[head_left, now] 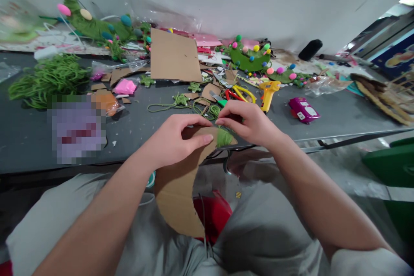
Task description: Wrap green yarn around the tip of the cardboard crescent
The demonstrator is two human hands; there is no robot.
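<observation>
My left hand (pixel 183 138) grips a crescent-shaped piece of brown cardboard (pixel 177 194) near its upper end, thumb on top. The lower part of the crescent hangs over my lap. Green yarn (pixel 224 137) is wrapped in a band around its tip, leaving a small bare cardboard point. At that band, my right hand (pixel 247 123) is closed in a pinch on the yarn; the strand between its fingertips is hardly visible. A small coil of green yarn (pixel 213 111) lies on the table just beyond my fingertips.
Behind my hands lie yellow-handled scissors (pixel 244 94), a yellow glue gun (pixel 269 95) and a purple packet (pixel 303 110). A heap of green yarn (pixel 48 79) is at left. A cardboard sheet (pixel 174 56) and green crescents with colored balls (pixel 250 58) stand along the wall.
</observation>
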